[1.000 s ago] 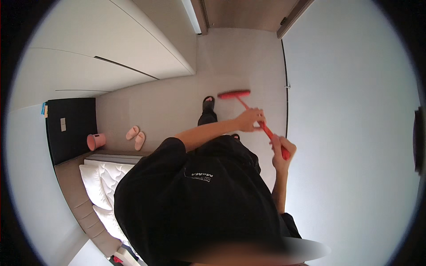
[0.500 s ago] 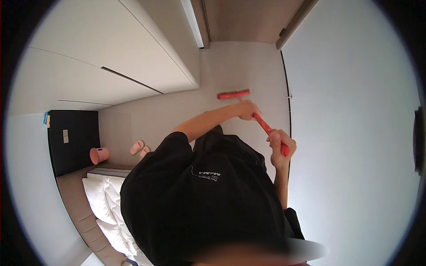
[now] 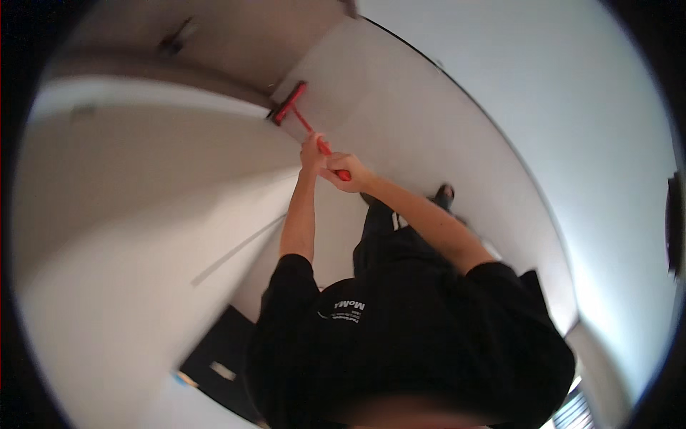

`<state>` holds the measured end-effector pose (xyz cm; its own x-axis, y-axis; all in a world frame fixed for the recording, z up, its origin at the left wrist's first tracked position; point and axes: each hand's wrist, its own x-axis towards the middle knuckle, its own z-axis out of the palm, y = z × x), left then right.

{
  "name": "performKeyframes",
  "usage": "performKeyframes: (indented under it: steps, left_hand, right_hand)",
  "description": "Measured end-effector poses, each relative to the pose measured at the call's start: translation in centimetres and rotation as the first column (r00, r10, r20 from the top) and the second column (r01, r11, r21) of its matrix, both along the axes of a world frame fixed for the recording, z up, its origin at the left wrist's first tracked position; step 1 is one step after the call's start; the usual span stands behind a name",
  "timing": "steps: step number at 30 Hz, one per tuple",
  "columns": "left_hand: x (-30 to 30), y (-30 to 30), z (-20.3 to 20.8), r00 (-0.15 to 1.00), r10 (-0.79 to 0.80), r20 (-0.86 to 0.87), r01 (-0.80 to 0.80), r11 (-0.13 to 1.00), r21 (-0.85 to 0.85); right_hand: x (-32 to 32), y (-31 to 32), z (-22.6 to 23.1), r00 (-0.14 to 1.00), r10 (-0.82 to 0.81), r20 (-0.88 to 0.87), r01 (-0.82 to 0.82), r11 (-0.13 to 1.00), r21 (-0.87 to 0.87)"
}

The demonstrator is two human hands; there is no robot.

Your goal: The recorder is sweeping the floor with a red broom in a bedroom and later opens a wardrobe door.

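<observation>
A red broom [image 3: 303,120] slants away from me, its wide red head with a dark lower edge on the pale floor [image 3: 379,107]. That head lies by the corner where the white cabinet meets the brown door frame. My left hand [image 3: 312,152] is wrapped round the handle, the farther of the two grips. Close behind it, my right hand [image 3: 348,172] closes on the handle near its end, and the red tip shows past the fingers. Both forearms reach forward from black sleeves.
A tall white cabinet [image 3: 143,186] fills the left side, with the brown door [image 3: 236,36] beyond it. The pale wall [image 3: 543,93] curves along the right. My dark-shod foot [image 3: 445,193] stands on the floor. A black cabinet [image 3: 218,350] is at lower left.
My view has swung round to the left. The broom head has moved left to the corner by the door frame, and my hands are closer together on the handle.
</observation>
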<state>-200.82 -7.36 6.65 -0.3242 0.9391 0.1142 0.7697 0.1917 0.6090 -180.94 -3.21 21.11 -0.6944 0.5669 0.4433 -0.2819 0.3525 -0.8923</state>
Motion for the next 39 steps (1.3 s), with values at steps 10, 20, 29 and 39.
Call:
performKeyframes:
  steps: [10, 20, 29, 39]
  left_hand:
    - [9.2, -0.3, -1.2, 0.858, -0.510, 0.054, 0.508, 0.829, -0.235]
    - [45.2, 1.9, 4.7, 0.559, -0.680, 0.474, 0.788, 0.614, -0.048]
    - [52.9, 7.3, 12.9, 0.500, -0.790, 0.354, 0.866, 0.466, -0.181]
    - [38.4, 19.9, 15.1, 0.735, -0.648, 0.200, 0.678, 0.697, -0.233]
  right_hand:
    - [14.6, -4.3, 8.8, 0.992, -0.001, 0.129, 0.000, 1.000, 0.011]
    - [44.9, -2.7, 19.4, 0.946, -0.090, 0.311, 0.153, 0.970, -0.187]
    - [53.0, -0.2, 22.8, 0.946, -0.284, 0.158, 0.318, 0.912, -0.260]
    - [40.3, 7.1, 20.6, 0.882, -0.467, -0.056, 0.439, 0.860, -0.259]
